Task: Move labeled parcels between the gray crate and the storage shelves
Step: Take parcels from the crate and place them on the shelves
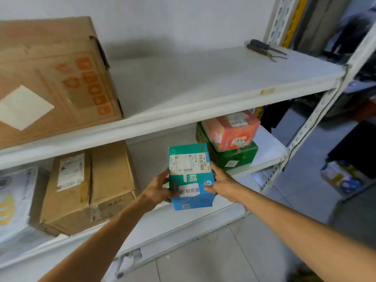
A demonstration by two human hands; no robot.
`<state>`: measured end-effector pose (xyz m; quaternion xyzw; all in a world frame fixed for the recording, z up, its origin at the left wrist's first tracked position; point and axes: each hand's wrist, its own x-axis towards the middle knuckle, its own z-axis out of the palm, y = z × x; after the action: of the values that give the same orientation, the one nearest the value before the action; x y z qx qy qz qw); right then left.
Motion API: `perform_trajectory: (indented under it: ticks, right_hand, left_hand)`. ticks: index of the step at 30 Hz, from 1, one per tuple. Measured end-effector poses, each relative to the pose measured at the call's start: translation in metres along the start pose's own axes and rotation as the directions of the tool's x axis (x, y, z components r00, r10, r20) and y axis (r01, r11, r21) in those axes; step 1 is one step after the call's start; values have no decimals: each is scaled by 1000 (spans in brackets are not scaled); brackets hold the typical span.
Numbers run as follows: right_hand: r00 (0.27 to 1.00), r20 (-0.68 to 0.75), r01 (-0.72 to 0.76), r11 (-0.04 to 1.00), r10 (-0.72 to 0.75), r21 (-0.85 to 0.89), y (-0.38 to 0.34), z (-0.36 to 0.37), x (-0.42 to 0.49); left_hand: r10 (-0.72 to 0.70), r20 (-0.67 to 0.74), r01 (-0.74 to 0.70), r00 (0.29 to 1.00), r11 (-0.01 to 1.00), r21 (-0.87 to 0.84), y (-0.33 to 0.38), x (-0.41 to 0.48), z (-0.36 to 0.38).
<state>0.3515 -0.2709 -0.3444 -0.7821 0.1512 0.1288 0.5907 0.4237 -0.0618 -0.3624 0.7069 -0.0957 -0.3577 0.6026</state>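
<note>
Two hands held the teal cardboard parcel w/ white labels [190,176] over the front edge of the lower white metal shelf [162,218]. Left hand [159,189] & right hand [222,184] had fingers curled round its sides. Brown cardboard boxes [87,186] already sat shelved. Gray crate wasn't in view, so what's left couldn't be judged.

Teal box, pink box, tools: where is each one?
teal box [190,176]: head view, top face below the shipping label.
pink box [219,131]: head view, pink surface left of its labels.
tools [262,45]: head view, the dark tool's handle.
</note>
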Motion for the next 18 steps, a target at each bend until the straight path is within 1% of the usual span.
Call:
perform_trajectory:
  ticks: [4,7,9,12,14,17,18]
  right_hand:
    - [985,-170,-24,999,31,42,3,19,-40]
    - [962,-269,-28,995,51,91,13,31,-80]
    - [936,-347,-18,993,57,113,23,37,-109]
    - [886,-457,-7,988,78,155,41,37,-159]
    - [851,-508,-34,979,135,203,52,34,-196]
    - [753,-610,-82,955,247,286,65,32,-254]
    - [702,-644,-109,939,304,325,73,34,-274]
  left_hand:
    - [46,173,-52,984,998,29,1,-7,-4]
    - [28,303,-66,952,991,117,5,-15,4]
    - [25,394,-97,919,982,163,8,-20,20]
    - [38,529,-175,848,961,213,13,-31,59]
    - [33,598,-203,801,954,221,11,-39,89]
    - [1,717,-246,697,940,237,11,-53,146]
    - [-16,756,-263,654,933,247,9,-58,168]
